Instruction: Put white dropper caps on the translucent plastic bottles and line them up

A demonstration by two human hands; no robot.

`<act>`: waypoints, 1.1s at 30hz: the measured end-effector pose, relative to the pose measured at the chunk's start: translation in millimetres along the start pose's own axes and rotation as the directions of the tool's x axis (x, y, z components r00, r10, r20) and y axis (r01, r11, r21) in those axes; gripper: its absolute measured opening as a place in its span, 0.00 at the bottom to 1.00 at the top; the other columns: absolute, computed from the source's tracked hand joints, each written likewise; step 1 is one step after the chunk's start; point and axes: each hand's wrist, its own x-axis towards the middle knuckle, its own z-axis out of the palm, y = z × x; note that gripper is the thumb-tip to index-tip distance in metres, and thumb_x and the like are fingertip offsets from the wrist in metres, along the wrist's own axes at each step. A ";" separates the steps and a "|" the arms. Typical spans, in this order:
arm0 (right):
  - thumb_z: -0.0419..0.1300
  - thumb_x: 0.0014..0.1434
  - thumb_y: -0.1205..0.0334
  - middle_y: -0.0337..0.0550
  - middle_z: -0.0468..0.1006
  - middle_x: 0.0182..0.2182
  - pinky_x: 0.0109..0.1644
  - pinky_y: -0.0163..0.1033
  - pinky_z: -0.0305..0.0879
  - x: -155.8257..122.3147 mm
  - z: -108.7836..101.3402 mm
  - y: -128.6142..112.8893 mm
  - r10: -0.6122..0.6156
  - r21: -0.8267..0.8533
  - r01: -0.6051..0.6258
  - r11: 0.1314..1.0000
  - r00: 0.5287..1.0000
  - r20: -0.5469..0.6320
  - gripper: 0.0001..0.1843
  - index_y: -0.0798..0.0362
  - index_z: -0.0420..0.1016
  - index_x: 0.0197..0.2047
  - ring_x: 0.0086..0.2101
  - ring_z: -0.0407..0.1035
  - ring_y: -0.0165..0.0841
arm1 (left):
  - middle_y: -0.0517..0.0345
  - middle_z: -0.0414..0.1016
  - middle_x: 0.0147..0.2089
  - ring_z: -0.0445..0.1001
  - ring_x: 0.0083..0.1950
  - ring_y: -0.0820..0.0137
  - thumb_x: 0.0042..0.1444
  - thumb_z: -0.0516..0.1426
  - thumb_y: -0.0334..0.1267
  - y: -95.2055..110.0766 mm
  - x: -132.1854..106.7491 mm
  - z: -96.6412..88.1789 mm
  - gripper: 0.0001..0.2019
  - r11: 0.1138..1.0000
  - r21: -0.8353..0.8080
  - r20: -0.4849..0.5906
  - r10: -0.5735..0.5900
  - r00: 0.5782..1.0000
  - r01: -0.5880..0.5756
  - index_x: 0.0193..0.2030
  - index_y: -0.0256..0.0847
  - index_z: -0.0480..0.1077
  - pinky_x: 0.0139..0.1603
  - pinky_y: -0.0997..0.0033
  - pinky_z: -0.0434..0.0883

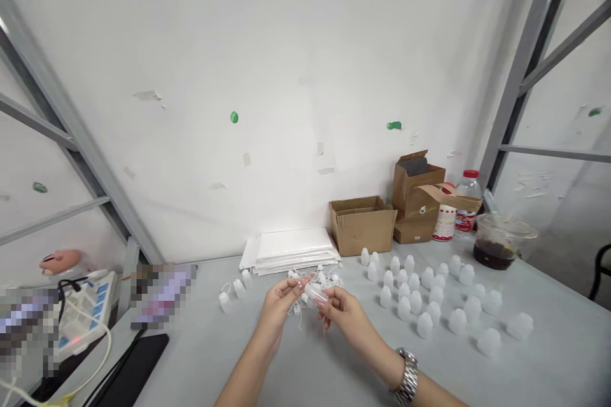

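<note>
Both hands meet over the middle of the grey table [200, 356]. My right hand [341, 308] is closed on a small translucent white cylinder [316, 294], held tilted between thumb and fingers. Touching or very near its upper left end, my left hand [281, 299] pinches with thumb and forefinger; what lies in that pinch is too small to tell. Just behind the hands is a loose heap of white corded pieces [331, 278], partly covered by the fingers. Three small white pieces, one of them a frosted cylinder [224, 303], stand to the left.
Several frosted white domed pieces [424, 325] stand spread over the right side. Behind are a stack of white padded envelopes [293, 251], an open cardboard box [363, 229], a brown paper bag [415, 203], bottles [470, 194] and a plastic bowl [496, 248]. A power strip [88, 318] lies left.
</note>
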 end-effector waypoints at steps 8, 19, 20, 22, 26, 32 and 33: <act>0.51 0.47 0.34 0.37 0.68 0.12 0.18 0.31 0.54 -2.6 -0.6 4.7 0.159 0.141 -0.181 0.973 0.975 0.154 0.30 0.57 0.67 0.24 0.13 0.60 0.25 | 0.45 0.77 0.41 0.69 0.52 0.57 0.40 0.63 0.42 -0.8 -2.2 2.2 0.10 0.999 0.000 0.018 0.046 0.999 -0.046 0.26 0.37 0.72 0.56 0.58 0.56; 0.63 0.40 0.42 0.34 0.67 0.19 0.25 0.35 0.61 -4.4 1.4 -0.1 -0.085 -0.102 0.083 0.991 0.996 -0.015 0.22 0.53 0.66 0.25 0.19 0.62 0.27 | 0.47 0.78 0.40 0.71 0.49 0.58 0.39 0.63 0.41 -2.0 -3.6 3.9 0.09 0.998 0.041 -0.018 0.045 0.999 -0.044 0.23 0.37 0.72 0.53 0.61 0.60; 0.62 0.40 0.42 0.35 0.67 0.19 0.24 0.35 0.60 -4.1 0.4 -0.2 -0.062 -0.086 0.063 0.994 0.998 0.009 0.22 0.54 0.66 0.23 0.18 0.62 0.27 | 0.47 0.78 0.39 0.71 0.49 0.58 0.40 0.63 0.41 -0.9 -4.2 4.3 0.09 0.997 0.057 -0.007 0.056 0.998 -0.055 0.23 0.37 0.72 0.53 0.61 0.61; 0.61 0.41 0.40 0.35 0.67 0.17 0.23 0.34 0.56 -3.9 -1.6 -0.4 0.012 -0.023 -0.010 1.000 0.996 0.086 0.24 0.55 0.65 0.21 0.17 0.61 0.26 | 0.46 0.78 0.39 0.72 0.48 0.57 0.39 0.63 0.41 2.0 -5.8 5.0 0.09 0.994 0.089 0.009 0.068 0.998 -0.069 0.24 0.37 0.73 0.51 0.61 0.62; 0.60 0.45 0.44 0.33 0.65 0.14 0.25 0.34 0.56 -5.6 -4.0 1.0 0.138 0.203 -0.191 0.960 0.959 0.247 0.22 0.57 0.69 0.24 0.14 0.56 0.23 | 0.47 0.79 0.38 0.72 0.47 0.57 0.39 0.63 0.41 6.5 -6.9 5.6 0.09 0.990 0.114 0.028 0.080 0.996 -0.083 0.24 0.37 0.73 0.50 0.61 0.64; 0.56 0.49 0.42 0.33 0.65 0.14 0.24 0.33 0.53 -3.8 -6.3 4.9 0.109 0.278 -0.156 0.948 0.978 0.177 0.23 0.57 0.68 0.25 0.14 0.56 0.23 | 0.49 0.79 0.38 0.72 0.46 0.57 0.39 0.62 0.39 5.8 -6.3 7.9 0.09 0.941 0.329 0.035 0.072 0.997 -0.080 0.29 0.39 0.76 0.50 0.61 0.63; 0.57 0.48 0.41 0.33 0.65 0.14 0.23 0.33 0.52 -2.6 -6.9 5.2 0.096 0.264 -0.134 0.955 0.984 0.154 0.23 0.57 0.67 0.24 0.14 0.57 0.23 | 0.50 0.79 0.38 0.72 0.45 0.57 0.39 0.62 0.38 5.3 -6.8 8.9 0.09 0.922 0.377 0.058 0.068 0.996 -0.085 0.30 0.39 0.76 0.50 0.61 0.63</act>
